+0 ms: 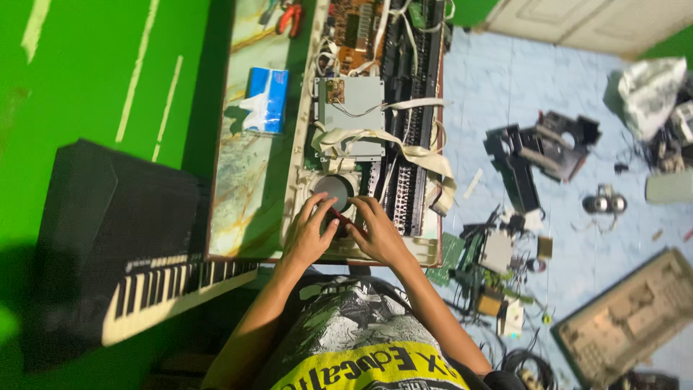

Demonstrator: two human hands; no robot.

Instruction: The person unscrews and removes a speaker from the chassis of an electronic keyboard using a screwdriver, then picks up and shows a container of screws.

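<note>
- Casing of the opened keyboard (303, 144) is off, boards and ribbon cables bare on the table (245, 180).
- Left hand (307, 235) and right hand (375, 232) meet just below its round speaker (333, 189).
- Fingers of both pinch a small red-handled tool (339, 217); speaker remains seated.

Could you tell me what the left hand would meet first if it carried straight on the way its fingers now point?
Most likely the round grey speaker: the left hand points up the opened keyboard chassis, its fingertips already at the speaker's rim. Depth is unclear, so it might pass just above it.
</note>
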